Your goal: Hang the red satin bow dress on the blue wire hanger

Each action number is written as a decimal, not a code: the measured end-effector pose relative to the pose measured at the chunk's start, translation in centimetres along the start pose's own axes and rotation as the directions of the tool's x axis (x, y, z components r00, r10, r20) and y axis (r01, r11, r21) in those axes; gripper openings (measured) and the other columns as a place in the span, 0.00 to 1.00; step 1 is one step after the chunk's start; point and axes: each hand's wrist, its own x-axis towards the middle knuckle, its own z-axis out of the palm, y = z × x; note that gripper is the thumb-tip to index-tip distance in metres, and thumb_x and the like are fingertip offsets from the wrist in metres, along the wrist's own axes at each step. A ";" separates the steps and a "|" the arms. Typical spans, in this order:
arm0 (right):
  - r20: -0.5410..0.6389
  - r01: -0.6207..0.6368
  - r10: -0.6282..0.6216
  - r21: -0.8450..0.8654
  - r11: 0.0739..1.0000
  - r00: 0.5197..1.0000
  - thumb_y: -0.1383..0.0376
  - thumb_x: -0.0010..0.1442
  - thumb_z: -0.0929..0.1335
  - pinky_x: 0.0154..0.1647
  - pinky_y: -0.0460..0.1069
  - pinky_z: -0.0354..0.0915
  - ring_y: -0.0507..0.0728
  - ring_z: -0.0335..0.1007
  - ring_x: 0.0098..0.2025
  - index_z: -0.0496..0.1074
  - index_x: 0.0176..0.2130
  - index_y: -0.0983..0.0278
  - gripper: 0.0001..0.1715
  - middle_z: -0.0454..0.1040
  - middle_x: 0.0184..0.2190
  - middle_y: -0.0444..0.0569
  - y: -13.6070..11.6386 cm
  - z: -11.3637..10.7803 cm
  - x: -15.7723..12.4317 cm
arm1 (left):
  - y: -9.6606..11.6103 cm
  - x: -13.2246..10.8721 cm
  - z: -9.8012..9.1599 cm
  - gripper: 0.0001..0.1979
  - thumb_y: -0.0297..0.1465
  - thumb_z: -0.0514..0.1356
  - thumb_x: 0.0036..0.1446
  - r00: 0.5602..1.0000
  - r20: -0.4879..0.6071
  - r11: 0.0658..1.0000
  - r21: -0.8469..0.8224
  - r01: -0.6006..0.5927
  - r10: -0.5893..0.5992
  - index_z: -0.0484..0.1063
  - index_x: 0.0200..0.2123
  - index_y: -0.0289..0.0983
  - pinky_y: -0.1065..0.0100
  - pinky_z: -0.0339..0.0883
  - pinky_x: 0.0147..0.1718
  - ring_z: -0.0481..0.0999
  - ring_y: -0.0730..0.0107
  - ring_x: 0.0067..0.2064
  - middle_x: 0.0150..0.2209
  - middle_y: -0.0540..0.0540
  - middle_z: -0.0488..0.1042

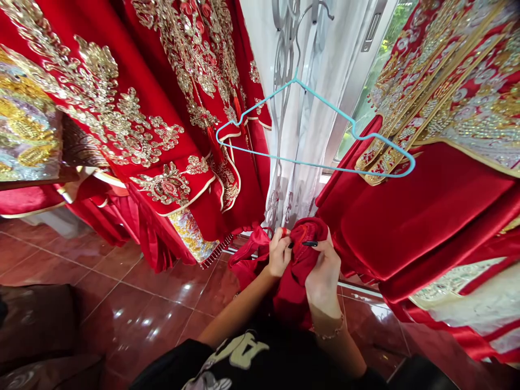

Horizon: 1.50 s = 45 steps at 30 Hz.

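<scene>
A bunched red garment hangs from my two hands, low in the middle of the view. My left hand is closed, its fingers pinching the gathered cloth at the upper edge. On the other side my right hand grips the same cloth, the thumb with its dark nail lying over a fold. Part of the fabric spills out to the left behind my left wrist. What sort of garment it is cannot be made out. Above my hands, a light blue hanger hangs bare from a hook.
Red embroidered garments hang on the left, and more beaded red clothing hangs on the right. Behind the hanger are a white curtain and a metal-framed window. Glossy red tiles cover the floor; brown cushioned furniture stands lower left.
</scene>
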 end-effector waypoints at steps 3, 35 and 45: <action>-0.004 -0.114 0.115 0.123 0.986 0.993 0.64 0.44 0.66 0.36 0.49 0.70 0.52 0.68 0.32 0.68 0.34 0.60 0.12 0.71 0.30 0.42 0.1 0.6 -0.1 | 0.6 0.3 -0.4 0.26 0.58 0.45 0.65 0.999 -0.041 1.000 -0.004 0.003 -0.003 0.58 0.32 0.41 0.60 0.65 0.41 0.67 0.63 0.38 0.33 0.47 0.61; -0.024 0.014 -0.014 0.034 0.999 1.000 0.66 0.46 0.70 0.37 0.45 0.65 0.49 0.65 0.33 0.64 0.36 0.61 0.16 0.68 0.31 0.40 -0.7 1.0 -2.1 | 9.4 1.2 -1.7 0.19 0.39 0.51 0.70 0.990 -0.035 0.989 0.048 0.138 -0.136 0.57 0.25 0.39 0.71 0.58 0.31 0.62 0.72 0.29 0.26 0.52 0.62; 0.324 -0.024 0.131 -0.315 0.949 0.937 0.61 0.48 0.72 0.30 0.45 0.61 0.50 0.62 0.29 0.65 0.31 0.60 0.12 0.67 0.27 0.41 -3.2 -6.7 3.0 | 8.4 3.2 -4.7 0.25 0.49 0.59 0.64 0.944 -0.253 0.970 -0.171 0.170 -0.210 0.58 0.23 0.39 0.73 0.53 0.23 0.53 0.76 0.23 0.21 0.55 0.55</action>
